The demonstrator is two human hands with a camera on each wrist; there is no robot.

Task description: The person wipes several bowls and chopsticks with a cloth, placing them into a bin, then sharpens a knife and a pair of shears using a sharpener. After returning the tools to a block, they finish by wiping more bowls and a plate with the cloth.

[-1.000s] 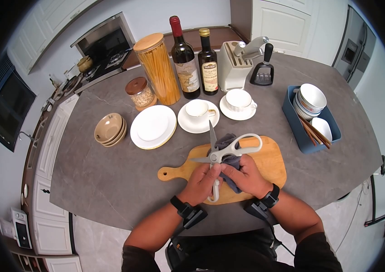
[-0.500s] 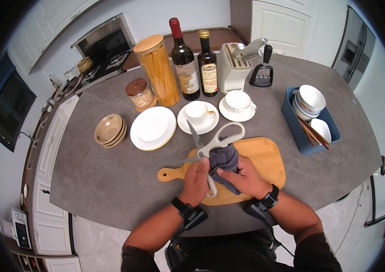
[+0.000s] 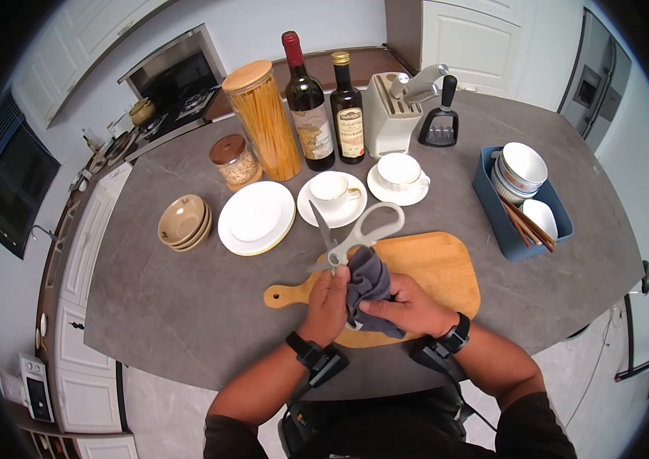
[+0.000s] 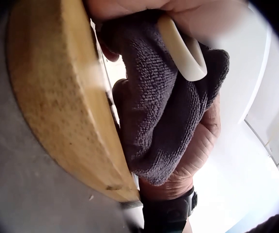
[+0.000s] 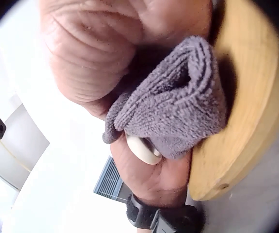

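Observation:
A pair of kitchen scissors [image 3: 353, 240] with pale grey handles is spread wide over the cutting board [image 3: 447, 268]. My left hand [image 3: 326, 310] grips it near the pivot, thumb on top, blades pointing away and to the left. A dark grey towel [image 3: 368, 284] is bunched in my right hand [image 3: 416, 307], thumb pressed on it. The towel covers most of the lower handle; in the left wrist view the handle loop [image 4: 183, 53] sticks out of the cloth. Part of that pale loop [image 5: 142, 149] also shows beneath the folded towel in the right wrist view.
Beyond the board stand two cups on saucers [image 3: 347, 213], white plates [image 3: 255, 218] and brown bowls [image 3: 181, 218]. Farther back are a spaghetti jar [image 3: 265, 122], two bottles [image 3: 313, 126] and a knife block [image 3: 389, 115]. A blue bin [image 3: 492, 206] with bowls and chopsticks sits right.
The scissors have shifted left and turned a little. My right hand has brought the towel from behind them onto the lower handle, and the left hand has moved up to the pivot.

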